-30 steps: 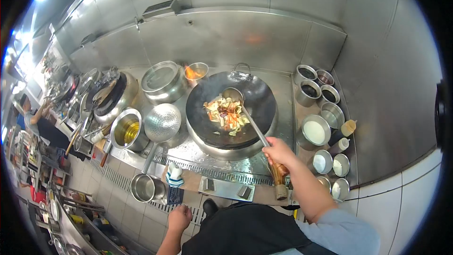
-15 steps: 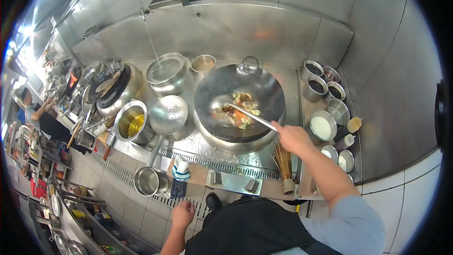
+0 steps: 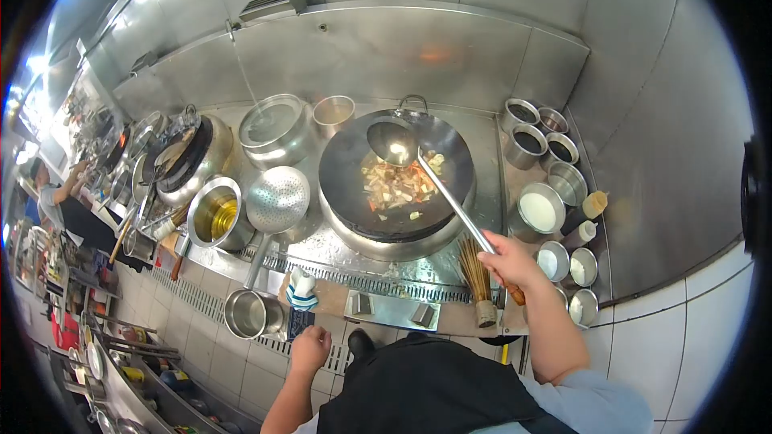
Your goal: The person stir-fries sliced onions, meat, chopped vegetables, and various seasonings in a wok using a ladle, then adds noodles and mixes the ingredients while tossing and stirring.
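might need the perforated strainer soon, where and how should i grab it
Probably by the handle of the strainer, from the front with the left hand: the handle slants toward the cook's side, and that hand shows nothing in it.

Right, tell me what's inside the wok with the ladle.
The wok holds chopped pale and orange food, with the ladle bowl toward its far side. Whatever lies under that bowl is hidden.

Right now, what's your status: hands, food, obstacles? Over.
Right fingers closed around ladle; left fingers curled, nothing visible held. Chopped food in wok. Nothing visibly blocking ladle.
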`<state>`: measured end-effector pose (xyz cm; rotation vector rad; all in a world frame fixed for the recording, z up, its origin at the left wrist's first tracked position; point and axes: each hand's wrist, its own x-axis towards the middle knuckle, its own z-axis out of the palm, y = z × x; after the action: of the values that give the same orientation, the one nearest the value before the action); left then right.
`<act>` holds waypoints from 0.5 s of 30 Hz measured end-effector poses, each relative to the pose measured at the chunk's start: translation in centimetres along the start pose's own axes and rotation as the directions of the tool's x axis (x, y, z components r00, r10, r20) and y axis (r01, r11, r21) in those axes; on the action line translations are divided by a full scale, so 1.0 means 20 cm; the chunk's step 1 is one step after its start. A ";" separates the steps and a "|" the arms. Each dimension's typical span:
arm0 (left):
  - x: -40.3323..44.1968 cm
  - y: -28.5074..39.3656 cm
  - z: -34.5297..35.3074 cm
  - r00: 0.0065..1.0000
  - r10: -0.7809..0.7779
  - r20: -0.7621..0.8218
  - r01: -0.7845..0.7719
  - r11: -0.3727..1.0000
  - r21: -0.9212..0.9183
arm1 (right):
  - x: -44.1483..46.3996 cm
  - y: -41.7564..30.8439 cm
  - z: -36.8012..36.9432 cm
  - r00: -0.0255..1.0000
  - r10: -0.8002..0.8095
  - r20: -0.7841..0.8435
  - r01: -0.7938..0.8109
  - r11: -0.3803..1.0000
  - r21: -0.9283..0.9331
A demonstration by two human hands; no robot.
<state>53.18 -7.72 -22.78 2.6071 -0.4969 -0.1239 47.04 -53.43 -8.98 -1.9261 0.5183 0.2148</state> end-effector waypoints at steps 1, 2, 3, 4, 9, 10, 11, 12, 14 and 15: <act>0.00 -0.01 0.01 1.000 0.017 -0.013 -0.017 1.000 0.012 | 0.03 0.05 0.02 0.997 0.040 0.068 -0.052 0.980 0.191; 0.01 0.00 0.02 0.999 0.034 -0.024 -0.033 0.999 0.016 | 0.18 0.21 0.12 0.857 -0.429 -0.287 0.381 0.901 -0.208; 0.01 0.01 0.03 0.998 0.050 -0.034 -0.049 0.999 0.019 | 0.19 0.18 0.14 0.665 -0.665 -0.339 0.517 0.738 -0.434; 0.01 0.01 0.03 0.998 0.060 -0.012 -0.059 0.998 0.036 | 0.21 0.15 0.15 0.410 -0.838 -0.360 0.511 0.538 -0.671; -0.08 -0.02 0.02 1.000 -0.004 -0.017 0.005 0.999 0.046 | 0.08 0.02 -0.13 0.971 0.023 -0.239 0.123 0.807 0.578; -0.10 -0.04 0.03 1.000 -0.014 0.004 0.013 0.998 0.060 | 0.05 0.01 -0.23 0.946 0.070 -0.315 0.134 0.802 0.581; -0.12 -0.06 0.04 0.999 -0.023 0.024 0.022 0.997 0.075 | 0.04 0.03 -0.33 0.913 0.066 -0.403 0.186 0.811 0.555; -0.15 -0.08 0.06 0.999 -0.010 0.031 0.008 0.998 0.068 | 0.04 0.05 -0.42 0.867 0.099 -0.489 0.193 0.837 0.512; -0.22 -0.12 0.08 0.998 -0.057 0.041 0.055 0.998 0.034 | 0.12 0.17 -0.61 0.729 0.076 -0.680 0.216 0.917 0.335; -0.20 -0.08 0.03 0.995 -0.084 0.045 0.084 0.996 0.021 | 0.16 0.24 -0.73 0.685 0.078 -0.724 0.154 0.956 0.248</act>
<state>49.88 -5.28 -24.02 2.6492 -0.4059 -0.2077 46.51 -69.11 -8.35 -1.6661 0.9747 -0.6756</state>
